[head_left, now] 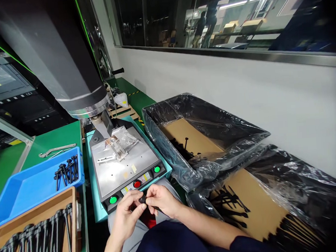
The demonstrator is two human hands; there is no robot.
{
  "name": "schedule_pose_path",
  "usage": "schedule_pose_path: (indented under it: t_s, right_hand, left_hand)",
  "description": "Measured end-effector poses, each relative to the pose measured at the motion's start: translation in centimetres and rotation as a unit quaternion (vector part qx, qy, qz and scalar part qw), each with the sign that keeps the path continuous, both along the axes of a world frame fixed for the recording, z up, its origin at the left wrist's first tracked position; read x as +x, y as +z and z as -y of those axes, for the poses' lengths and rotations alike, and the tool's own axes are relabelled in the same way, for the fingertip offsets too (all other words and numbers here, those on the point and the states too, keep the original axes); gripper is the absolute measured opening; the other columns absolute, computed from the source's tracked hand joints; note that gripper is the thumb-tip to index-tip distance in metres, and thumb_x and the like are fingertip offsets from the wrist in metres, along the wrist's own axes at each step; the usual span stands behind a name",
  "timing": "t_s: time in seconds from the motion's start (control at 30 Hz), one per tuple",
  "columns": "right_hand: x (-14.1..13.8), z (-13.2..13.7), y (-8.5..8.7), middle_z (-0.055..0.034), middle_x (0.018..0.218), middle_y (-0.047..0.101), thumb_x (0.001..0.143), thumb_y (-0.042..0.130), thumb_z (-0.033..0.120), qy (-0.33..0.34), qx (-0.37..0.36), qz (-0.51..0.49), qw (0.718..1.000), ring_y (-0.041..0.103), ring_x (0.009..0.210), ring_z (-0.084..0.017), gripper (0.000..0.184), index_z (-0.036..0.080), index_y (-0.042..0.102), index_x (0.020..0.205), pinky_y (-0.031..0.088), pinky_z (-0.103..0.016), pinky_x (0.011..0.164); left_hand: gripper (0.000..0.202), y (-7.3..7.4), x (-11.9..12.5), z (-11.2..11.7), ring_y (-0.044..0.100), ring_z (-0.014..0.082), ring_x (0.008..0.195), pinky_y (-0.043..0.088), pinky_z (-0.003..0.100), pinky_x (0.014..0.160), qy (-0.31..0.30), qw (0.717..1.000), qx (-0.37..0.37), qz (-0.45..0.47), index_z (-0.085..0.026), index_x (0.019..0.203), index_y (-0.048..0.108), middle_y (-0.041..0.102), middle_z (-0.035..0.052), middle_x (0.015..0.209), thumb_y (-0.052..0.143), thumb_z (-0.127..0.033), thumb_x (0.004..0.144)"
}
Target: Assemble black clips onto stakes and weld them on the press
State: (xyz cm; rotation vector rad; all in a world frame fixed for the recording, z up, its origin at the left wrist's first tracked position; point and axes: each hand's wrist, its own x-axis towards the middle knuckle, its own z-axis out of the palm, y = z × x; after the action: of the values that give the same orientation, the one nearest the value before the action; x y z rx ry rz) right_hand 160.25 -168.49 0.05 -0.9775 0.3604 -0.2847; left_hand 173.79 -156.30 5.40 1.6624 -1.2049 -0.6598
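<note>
My left hand point(129, 213) and my right hand point(163, 201) meet over my lap, just in front of the machine's button panel. Between their fingertips is a small black part point(142, 200), pinched from both sides. The fingers cover most of it, so its full shape is hidden. Behind the hands, the machine's metal plate point(136, 164) carries a small metal fixture point(117, 148) with clear plastic film beside it. A pointed tool head point(102, 125) comes down over this fixture. Along the panel are a red button point(136, 184) and two green buttons point(113, 200).
At left, a blue tray point(31, 189) holds several black bolt-like parts point(64, 172); a brown tray point(71, 198) holds many more. A wrench point(57, 149) lies behind them. At right stand two plastic-lined bins point(230, 117) with cardboard and black rods point(230, 200).
</note>
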Motion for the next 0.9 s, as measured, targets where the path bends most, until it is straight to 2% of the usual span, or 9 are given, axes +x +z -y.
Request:
schedule_pose_path:
  t_s: [0.1, 0.17, 0.23, 0.3, 0.4, 0.5, 0.63, 0.73, 0.9]
  right_hand:
    - [0.2, 0.0, 0.0, 0.0045, 0.054, 0.059, 0.079, 0.072, 0.055, -0.007, -0.025, 0.013, 1.000, 0.054, 0.043, -0.011, 0.041, 0.019, 0.052, 0.086, 0.046, -0.023, 0.044]
    - [0.1, 0.2, 0.5, -0.0013, 0.071, 0.066, 0.085, 0.066, 0.048, -0.047, -0.137, 0.014, 0.989, 0.062, 0.060, -0.014, 0.031, 0.018, 0.058, 0.089, 0.053, -0.028, 0.057]
    - [0.1, 0.3, 1.2, -0.0068, 0.093, 0.066, 0.090, 0.061, 0.036, -0.131, -0.303, 0.009, 0.944, 0.065, 0.086, -0.018, 0.017, 0.018, 0.063, 0.092, 0.055, -0.033, 0.076]
    - [0.3, 0.0, 2.0, -0.0081, 0.102, 0.063, 0.092, 0.057, 0.024, -0.183, -0.435, 0.022, 0.881, 0.062, 0.099, -0.019, 0.010, 0.019, 0.066, 0.093, 0.052, -0.034, 0.087]
    - [1.1, -1.2, 2.6, -0.0072, 0.097, 0.062, 0.092, 0.051, 0.016, -0.160, -0.547, 0.075, 0.818, 0.059, 0.095, -0.019, 0.014, 0.019, 0.065, 0.092, 0.051, -0.034, 0.089]
    - [1.9, -2.4, 2.6, -0.0079, 0.094, 0.062, 0.094, 0.047, 0.014, -0.144, -0.602, 0.073, 0.782, 0.056, 0.093, -0.021, 0.016, 0.018, 0.063, 0.092, 0.051, -0.038, 0.088]
    - [2.2, -3.4, 2.5, -0.0090, 0.097, 0.060, 0.094, 0.046, 0.015, -0.129, -0.600, 0.072, 0.786, 0.054, 0.095, -0.022, 0.016, 0.018, 0.062, 0.096, 0.050, -0.039, 0.089]
    - [2.1, -3.7, 2.9, -0.0082, 0.099, 0.062, 0.091, 0.050, 0.014, -0.123, -0.563, 0.091, 0.813, 0.057, 0.096, -0.021, 0.013, 0.019, 0.062, 0.095, 0.050, -0.037, 0.091]
    - [1.7, -3.4, 4.0, -0.0052, 0.094, 0.064, 0.087, 0.058, 0.013, -0.091, -0.512, 0.106, 0.847, 0.062, 0.093, -0.018, 0.009, 0.020, 0.064, 0.088, 0.051, -0.031, 0.088]
  left_hand:
    - [0.025, -0.9, -0.7, 0.5, 0.067, 0.0208, 0.087, 0.057, 0.032, 0.073, 0.069, 0.997, -0.045, -0.008, -0.020, 0.099, 0.076, 0.070, 0.0110, 0.105, 0.070, -0.039, 0.084]
    - [0.027, -1.3, -0.6, 0.6, 0.068, 0.0218, 0.088, 0.057, 0.032, 0.074, 0.092, 0.995, -0.043, 0.021, -0.020, 0.099, 0.077, 0.071, 0.0104, 0.100, 0.069, -0.040, 0.084]
    - [0.026, -1.4, -0.3, 0.7, 0.068, 0.0217, 0.087, 0.057, 0.033, 0.074, 0.107, 0.991, -0.030, 0.081, -0.020, 0.100, 0.077, 0.071, 0.0098, 0.098, 0.066, -0.039, 0.085]
    - [0.024, -1.4, -0.1, 0.8, 0.068, 0.0214, 0.086, 0.056, 0.033, 0.075, 0.108, 0.984, -0.013, 0.142, -0.020, 0.098, 0.076, 0.070, 0.0088, 0.094, 0.062, -0.036, 0.087]
    - [0.022, -1.4, -0.1, 1.1, 0.066, 0.0213, 0.082, 0.054, 0.032, 0.072, 0.105, 0.975, 0.023, 0.197, -0.020, 0.083, 0.075, 0.068, 0.0076, 0.085, 0.054, -0.028, 0.086]
    - [0.022, -1.5, 0.0, 1.3, 0.065, 0.0215, 0.075, 0.052, 0.031, 0.067, 0.138, 0.964, 0.064, 0.218, -0.020, 0.078, 0.072, 0.065, 0.0069, 0.078, 0.052, -0.025, 0.083]
    - [0.027, -1.7, 0.8, 1.0, 0.065, 0.0213, 0.074, 0.051, 0.031, 0.068, 0.165, 0.957, 0.094, 0.218, -0.018, 0.091, 0.074, 0.064, 0.0068, 0.080, 0.050, -0.024, 0.080]
    - [0.030, -1.9, 1.3, 0.7, 0.064, 0.0210, 0.074, 0.051, 0.032, 0.068, 0.177, 0.955, 0.099, 0.217, -0.016, 0.095, 0.074, 0.064, 0.0067, 0.081, 0.050, -0.025, 0.080]
    - [0.032, -2.0, 1.4, 0.8, 0.061, 0.0206, 0.068, 0.051, 0.034, 0.067, 0.209, 0.953, 0.092, 0.198, -0.016, 0.093, 0.074, 0.063, 0.0064, 0.079, 0.055, -0.041, 0.083]
